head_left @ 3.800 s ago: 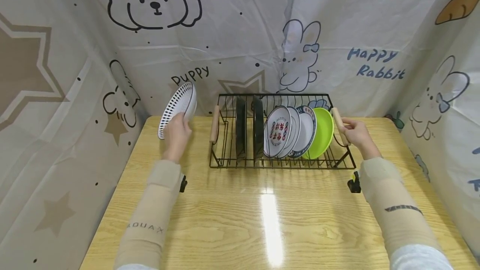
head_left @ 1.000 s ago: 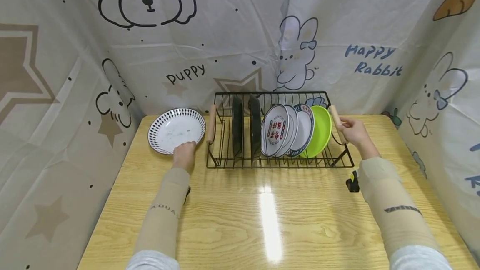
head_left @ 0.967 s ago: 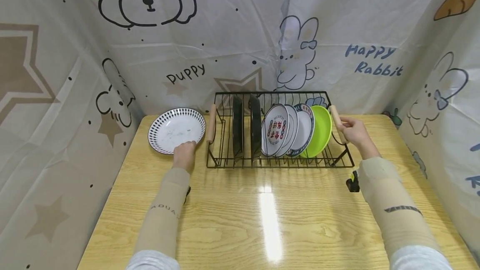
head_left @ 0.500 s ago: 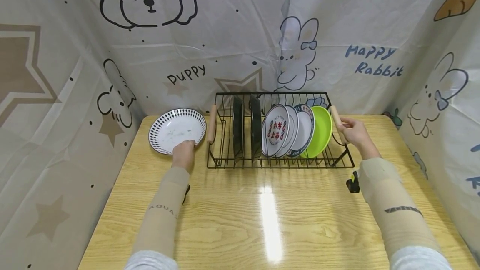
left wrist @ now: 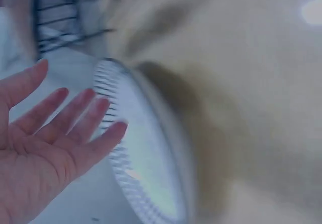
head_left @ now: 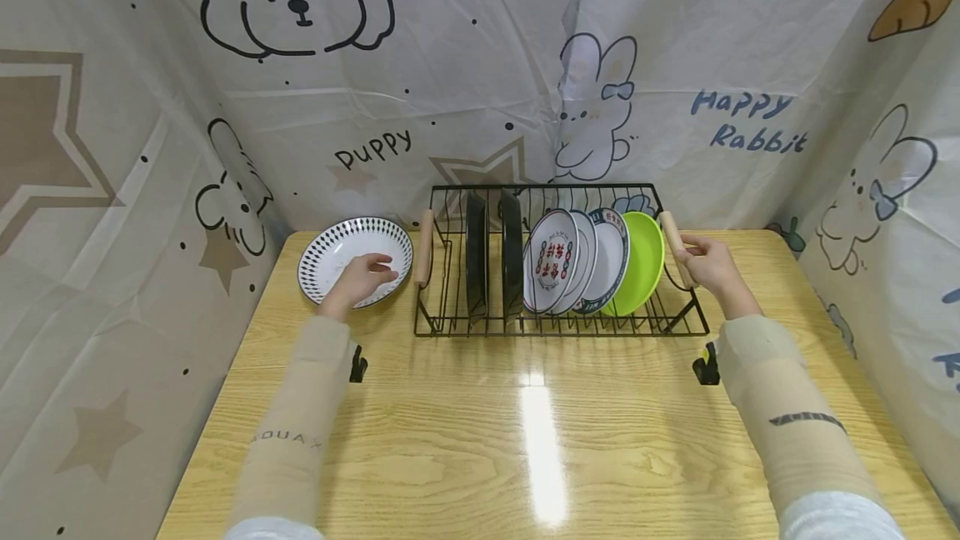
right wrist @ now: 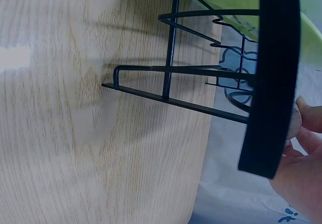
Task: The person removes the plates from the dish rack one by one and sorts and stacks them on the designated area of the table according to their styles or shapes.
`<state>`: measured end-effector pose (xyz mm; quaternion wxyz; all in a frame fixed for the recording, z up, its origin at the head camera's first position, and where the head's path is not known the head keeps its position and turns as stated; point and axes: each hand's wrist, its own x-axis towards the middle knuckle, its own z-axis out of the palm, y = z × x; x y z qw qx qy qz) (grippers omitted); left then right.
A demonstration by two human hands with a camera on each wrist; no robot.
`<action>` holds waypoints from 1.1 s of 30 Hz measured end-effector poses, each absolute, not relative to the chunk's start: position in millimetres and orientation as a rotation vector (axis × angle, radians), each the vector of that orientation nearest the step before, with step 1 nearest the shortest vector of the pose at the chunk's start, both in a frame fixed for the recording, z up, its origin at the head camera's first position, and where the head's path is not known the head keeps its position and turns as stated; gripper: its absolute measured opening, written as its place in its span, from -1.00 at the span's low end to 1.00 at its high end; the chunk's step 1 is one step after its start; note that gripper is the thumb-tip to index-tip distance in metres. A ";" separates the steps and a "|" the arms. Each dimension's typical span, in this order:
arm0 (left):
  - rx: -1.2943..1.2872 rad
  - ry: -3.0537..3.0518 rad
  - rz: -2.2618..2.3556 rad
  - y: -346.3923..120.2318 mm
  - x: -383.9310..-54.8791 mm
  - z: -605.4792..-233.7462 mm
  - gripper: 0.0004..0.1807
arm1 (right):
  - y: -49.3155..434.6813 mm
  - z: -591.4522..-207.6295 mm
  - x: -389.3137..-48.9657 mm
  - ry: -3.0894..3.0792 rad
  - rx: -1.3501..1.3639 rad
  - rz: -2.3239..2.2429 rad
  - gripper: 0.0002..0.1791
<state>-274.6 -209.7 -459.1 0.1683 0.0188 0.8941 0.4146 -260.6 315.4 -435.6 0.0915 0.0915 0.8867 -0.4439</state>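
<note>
A white dish with a black diamond rim [head_left: 324, 258] lies face up on the table, left of the rack. My left hand [head_left: 358, 277] hovers over its near part, and in the left wrist view its fingers are extended and spread with nothing held. The dish [left wrist: 143, 153] looks blurred there. My right hand [head_left: 714, 267] grips the right wooden handle [head_left: 674, 242] of a black wire dish rack [head_left: 525, 335]. In the right wrist view, a dark bar hides part of the right hand [right wrist: 302, 168] and the handle.
Standing in the rack are two black dishes [head_left: 512, 257], several white plates [head_left: 553, 269], one with a blue rim [head_left: 612, 261], and a green plate [head_left: 641, 265]. The rack's left handle [head_left: 424, 248] is close to the dish. A printed curtain [head_left: 465, 107] surrounds the wooden table [head_left: 450, 440].
The dish, held up tilted at first, went down flat on the table. My left hand then let go of its near rim and opened above it. The right hand stays on the handle.
</note>
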 end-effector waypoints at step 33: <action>0.136 2.219 1.778 -96.3 -243.6 -371.0 -0.39 | 312.8 -431.4 -257.6 2.627 0.281 -1.316 -0.43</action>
